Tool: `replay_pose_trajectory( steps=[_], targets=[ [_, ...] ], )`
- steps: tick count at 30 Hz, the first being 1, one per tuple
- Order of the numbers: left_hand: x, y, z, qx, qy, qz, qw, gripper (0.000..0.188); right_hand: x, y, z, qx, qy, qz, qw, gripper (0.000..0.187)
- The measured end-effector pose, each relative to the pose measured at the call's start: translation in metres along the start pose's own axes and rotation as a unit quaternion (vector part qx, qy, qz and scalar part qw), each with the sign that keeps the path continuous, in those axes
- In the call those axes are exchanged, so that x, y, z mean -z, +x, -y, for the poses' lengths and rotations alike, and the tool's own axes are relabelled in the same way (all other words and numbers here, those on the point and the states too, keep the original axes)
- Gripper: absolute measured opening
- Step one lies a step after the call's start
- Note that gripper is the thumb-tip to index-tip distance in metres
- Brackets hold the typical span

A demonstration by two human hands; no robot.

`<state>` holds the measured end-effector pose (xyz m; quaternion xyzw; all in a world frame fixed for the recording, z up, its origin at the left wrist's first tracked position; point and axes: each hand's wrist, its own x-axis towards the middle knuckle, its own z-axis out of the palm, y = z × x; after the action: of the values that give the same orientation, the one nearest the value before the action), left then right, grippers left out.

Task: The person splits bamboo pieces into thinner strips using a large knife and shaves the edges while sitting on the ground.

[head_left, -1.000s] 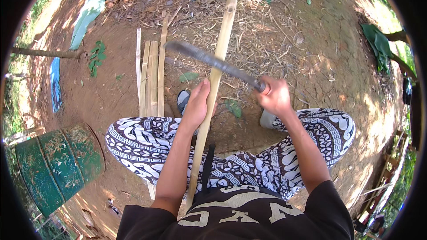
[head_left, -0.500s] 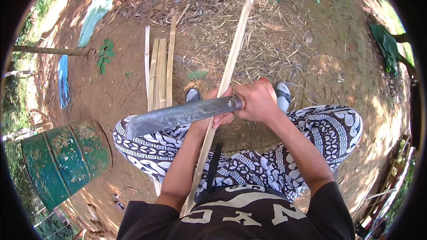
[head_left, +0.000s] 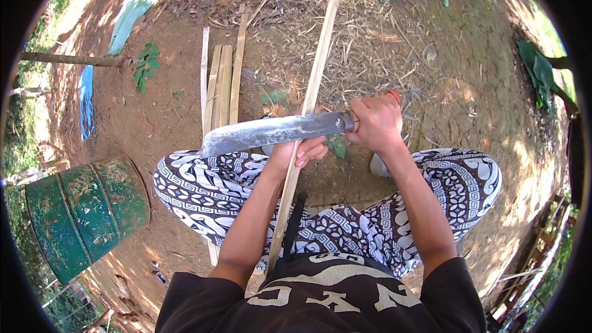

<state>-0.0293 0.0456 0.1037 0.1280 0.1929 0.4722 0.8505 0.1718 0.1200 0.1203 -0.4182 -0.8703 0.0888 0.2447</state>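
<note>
A long pale bamboo strip [head_left: 320, 61] runs from my waist away over the ground. My left hand [head_left: 306, 151] is closed around it near its middle, partly hidden by the blade. In my right hand [head_left: 378, 122] is the handle of a machete [head_left: 271, 134], its wide, worn grey blade pointing left. The blade lies across the strip, over my left hand; I cannot tell how deep its edge sits in the wood. Beyond my left knee, several cut bamboo strips [head_left: 225, 86] lie side by side on the soil.
A rusty green drum [head_left: 86, 209] lies at the left. Behind it are a blue plastic piece [head_left: 86, 102], a thin pole [head_left: 68, 58] and a long green leaf [head_left: 135, 9]. Dry shavings [head_left: 364, 55] cover the ground ahead. Wooden slats [head_left: 536, 265] stand at the far right.
My right hand has moved to the right and slightly up with the machete, so the blade has slid right across the strip and lies more level. The strip's far end has shifted left.
</note>
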Motion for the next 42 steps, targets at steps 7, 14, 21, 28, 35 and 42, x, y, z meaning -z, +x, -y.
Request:
replay_pose_trajectory(
  steps=[7, 14, 21, 28, 35, 42],
  targets=[
    [-0.032, -0.002, -0.004, 0.044, 0.004, -0.103, 0.994, 0.041, -0.003, 0.006, -0.017, 0.048, 0.009, -0.035, 0.998, 0.027],
    [-0.027, -0.02, -0.007, 0.058, 0.028, -0.021, 0.998, 0.043, 0.054, 0.027, -0.107, -0.385, -0.19, 0.014, 0.903, 0.025],
    [-0.026, 0.002, -0.016, 0.008, 0.03, -0.065, 0.997, 0.039, 0.045, 0.016, -0.068, -0.374, 0.037, -0.075, 0.924, 0.016],
    [-0.007, 0.008, -0.001, -0.075, 0.228, -0.128, 0.962, 0.037, 0.009, 0.001, 0.009, -0.072, 0.094, 0.064, 0.991, 0.015],
    [-0.025, -0.001, -0.014, -0.098, 0.466, -0.228, 0.849, 0.04, 0.0, -0.004, 0.03, -0.051, 0.146, 0.051, 0.987, 0.016],
    [-0.029, -0.001, -0.012, -0.119, 0.519, -0.238, 0.812, 0.041, -0.008, -0.004, 0.028, -0.045, 0.123, 0.06, 0.99, 0.022]
  ],
)
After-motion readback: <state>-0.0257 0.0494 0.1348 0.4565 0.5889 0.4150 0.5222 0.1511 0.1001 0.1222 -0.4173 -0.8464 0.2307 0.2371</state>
